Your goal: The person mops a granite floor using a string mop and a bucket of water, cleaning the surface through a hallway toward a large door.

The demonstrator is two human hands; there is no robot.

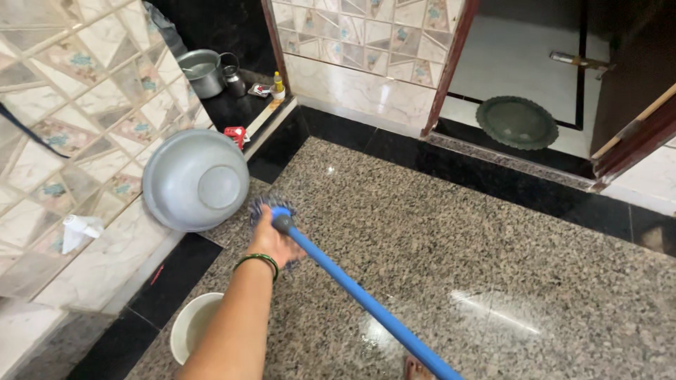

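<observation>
Speckled granite floor (451,232) across most of view, wet sheen low centre, black border strips along edges. Patterned tiled wall (63,105) at left, more tiling behind. Doorway at upper right, round green mat (517,122) lying on white floor past threshold.

Long blue mop handle (366,299) running diagonally from lower right up to centre, ending at a grey-blue mop head (262,206) on the floor, partly hidden behind the hand. Left hand (273,243) wrapped tight around the handle just behind the mop head, green bangle on wrist. Right hand out of frame.

Big grey metal basin (195,179) tipped on edge, bottom facing out, leaning against the tiled wall, just beside the mop head; contents not visible from this side. White bucket (184,327) at lower left, partly hidden by forearm, inside looks bare where visible. Steel pot (201,70) upright on dark ledge at upper left, interior pale, can't tell if anything inside. Small dark kettle (234,81) right beside pot. Small yellow-topped bottle (279,86) near ledge edge. Red object (236,134) below ledge. White spray nozzle (79,230) against left wall.
</observation>
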